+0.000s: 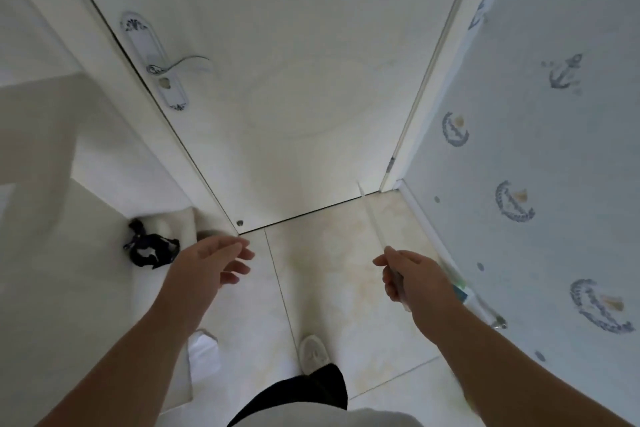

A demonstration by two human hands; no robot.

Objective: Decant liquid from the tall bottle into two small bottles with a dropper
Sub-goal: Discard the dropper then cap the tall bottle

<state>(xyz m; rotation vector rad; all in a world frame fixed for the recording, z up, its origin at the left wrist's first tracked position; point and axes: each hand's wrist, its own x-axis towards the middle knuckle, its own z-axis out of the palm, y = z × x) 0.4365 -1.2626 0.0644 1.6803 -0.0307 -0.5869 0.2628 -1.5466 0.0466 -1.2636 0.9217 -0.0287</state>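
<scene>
My right hand [412,276] grips a long clear dropper [372,219] by its lower end. The thin tip points up and away, toward the bottom of a white door. My left hand [213,262] hangs in front of me with relaxed, spread fingers and holds nothing. Neither the tall bottle nor the small bottles are in view.
A closed white door [294,97] with a lever handle [180,65] stands straight ahead. Patterned wallpaper [536,149] lines the right wall. A white surface [69,219] at the left carries a dark bundled object [150,250]. Pale floor tiles [329,271] lie below, and my shoe [313,354] shows.
</scene>
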